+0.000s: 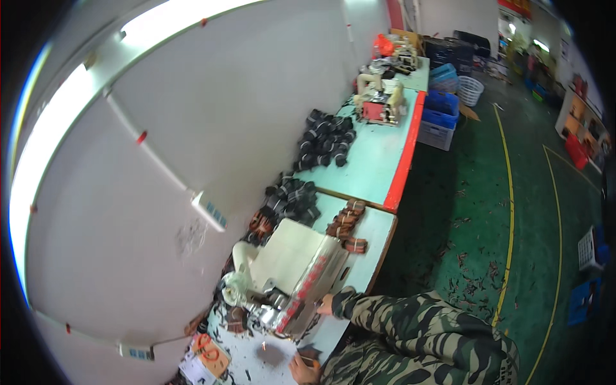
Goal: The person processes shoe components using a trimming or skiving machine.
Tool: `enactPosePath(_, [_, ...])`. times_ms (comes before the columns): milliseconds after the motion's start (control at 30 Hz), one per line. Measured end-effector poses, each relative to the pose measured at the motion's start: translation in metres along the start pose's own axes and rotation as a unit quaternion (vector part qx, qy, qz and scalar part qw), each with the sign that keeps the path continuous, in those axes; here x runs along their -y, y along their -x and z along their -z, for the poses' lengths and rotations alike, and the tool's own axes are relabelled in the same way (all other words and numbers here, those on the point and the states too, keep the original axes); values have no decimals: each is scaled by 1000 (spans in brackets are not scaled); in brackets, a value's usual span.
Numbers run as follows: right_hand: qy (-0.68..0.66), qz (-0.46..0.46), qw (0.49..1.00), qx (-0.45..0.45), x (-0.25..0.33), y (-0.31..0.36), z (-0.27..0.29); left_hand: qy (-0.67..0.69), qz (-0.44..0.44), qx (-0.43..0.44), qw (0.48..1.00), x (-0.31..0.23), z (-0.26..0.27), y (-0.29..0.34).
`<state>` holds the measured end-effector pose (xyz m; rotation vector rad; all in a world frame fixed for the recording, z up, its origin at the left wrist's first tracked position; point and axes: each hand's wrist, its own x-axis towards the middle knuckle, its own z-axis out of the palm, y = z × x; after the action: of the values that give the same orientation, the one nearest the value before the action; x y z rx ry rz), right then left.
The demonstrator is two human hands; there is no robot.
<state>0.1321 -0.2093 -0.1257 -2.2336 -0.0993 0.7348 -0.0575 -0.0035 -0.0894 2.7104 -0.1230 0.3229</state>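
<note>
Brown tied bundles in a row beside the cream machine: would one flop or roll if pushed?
The brown cloth-like bundles would probably squash, as they look like folded fabric. Being tied, one shouldn't flop much. Lumpy shapes probably won't roll.

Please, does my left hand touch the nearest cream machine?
Apart. In the head view, a strip of bare table shows between the left hand and the lower end of the cream machine.

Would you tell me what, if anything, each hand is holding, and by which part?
That cannot be told: the left hand is near a dark piece, the right hand at the pale machine; both grips are unclear.
</note>
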Motion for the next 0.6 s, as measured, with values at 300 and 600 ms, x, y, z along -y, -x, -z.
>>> enactPosePath(300, [-370,193,878,234,-55,49,-39,338,171,-17,925,-67,-19,-27])
enactPosePath(600, [-597,-96,764,225,-13,150,31,265,41,217,939,-178,36,-96])
